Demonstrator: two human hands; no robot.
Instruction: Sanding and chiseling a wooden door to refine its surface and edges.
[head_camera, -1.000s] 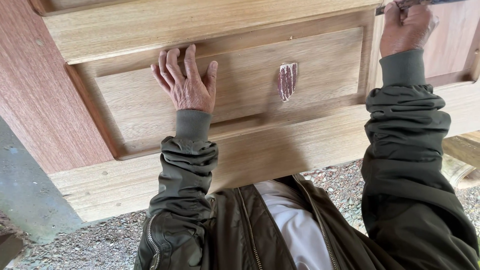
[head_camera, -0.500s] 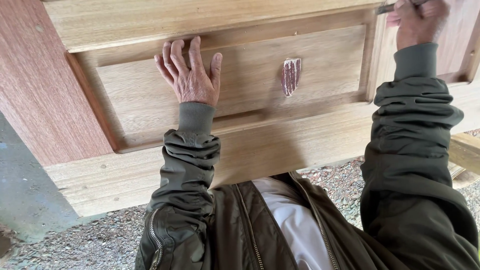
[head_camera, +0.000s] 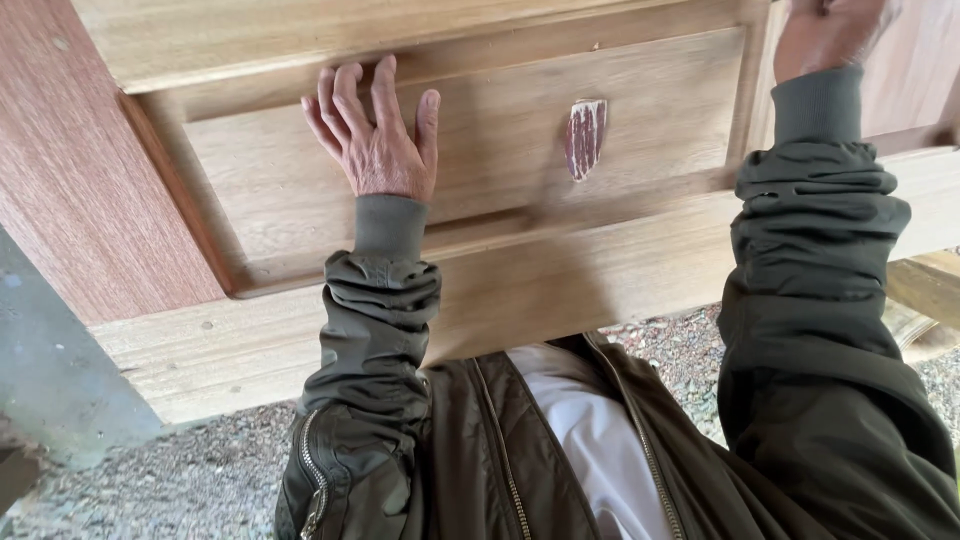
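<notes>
A pale wooden door (head_camera: 620, 275) with a recessed panel (head_camera: 500, 170) lies in front of me, its near rail against my chest. My left hand (head_camera: 375, 140) rests flat on the panel's upper left, fingers spread and reaching the moulded edge, holding nothing. A small red-brown patch (head_camera: 584, 137) marks the panel to the right of that hand. My right hand (head_camera: 828, 35) is at the door's upright stile at the top right. Its fingers are cut off by the frame edge, so any grip is hidden. Both arms wear olive jacket sleeves.
A reddish wood board (head_camera: 80, 190) adjoins the door on the left. Below the door are gravel ground (head_camera: 160, 480) and a grey concrete slab (head_camera: 45, 370). Pale timber pieces (head_camera: 930, 295) lie at the right edge.
My left hand has slid slightly up the panel to its moulded edge. My right hand has risen to the frame's top, and the thin metal tool it held is out of view.
</notes>
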